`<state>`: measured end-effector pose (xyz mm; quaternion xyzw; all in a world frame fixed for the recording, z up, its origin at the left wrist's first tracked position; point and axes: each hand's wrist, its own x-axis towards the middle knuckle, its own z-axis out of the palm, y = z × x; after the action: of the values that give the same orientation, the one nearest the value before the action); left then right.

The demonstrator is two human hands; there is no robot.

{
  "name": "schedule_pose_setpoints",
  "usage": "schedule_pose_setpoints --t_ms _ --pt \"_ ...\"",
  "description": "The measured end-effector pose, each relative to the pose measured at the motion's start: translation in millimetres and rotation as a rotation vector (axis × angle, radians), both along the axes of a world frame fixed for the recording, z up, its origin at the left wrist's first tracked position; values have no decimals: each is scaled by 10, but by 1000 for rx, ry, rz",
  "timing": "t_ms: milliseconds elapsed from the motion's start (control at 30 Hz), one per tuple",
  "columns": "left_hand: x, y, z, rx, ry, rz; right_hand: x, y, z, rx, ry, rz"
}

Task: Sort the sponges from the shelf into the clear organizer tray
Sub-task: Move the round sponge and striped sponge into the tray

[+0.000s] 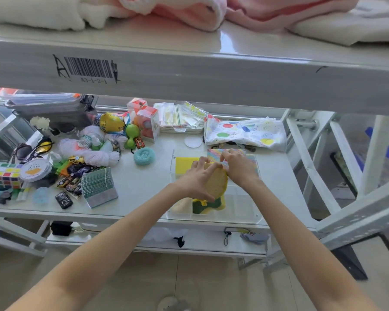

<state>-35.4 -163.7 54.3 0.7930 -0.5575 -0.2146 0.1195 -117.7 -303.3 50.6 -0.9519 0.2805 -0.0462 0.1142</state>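
Now both hands, left (195, 178) and right (238, 167), pinch round yellow sponge (217, 182) upright, long axis vertical, over tray (240, 212).

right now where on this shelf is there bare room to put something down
Bare shelf lies between the green card stack and the clear organizer tray, below the teal scrubber. A strip right of the tray is also free. The left side, with toy cars and puzzle cube, is crowded.

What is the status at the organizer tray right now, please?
Both hands, left and right, grip the round yellow sponge above the clear organizer tray. Yellow and striped sponges already inside. Teal scrubber waits on the shelf. Nothing blocking.
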Motion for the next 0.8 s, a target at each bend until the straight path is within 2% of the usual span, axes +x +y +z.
schedule_pose_setpoints --t_ms 200,333,633,800 --pt "-486 -359 -7 -113 202 -112 -445 -369 130 -30 13 -112" --pt "-707 -541 -137 -139 257 -156 -739 -545 158 -52 27 -168" --pt "-619 -624 -403 -163 39 -178 -891 -590 38 -21 27 -158" --pt "-514 -598 -413 -101 -76 -230 -796 -539 12 -20 21 -120"
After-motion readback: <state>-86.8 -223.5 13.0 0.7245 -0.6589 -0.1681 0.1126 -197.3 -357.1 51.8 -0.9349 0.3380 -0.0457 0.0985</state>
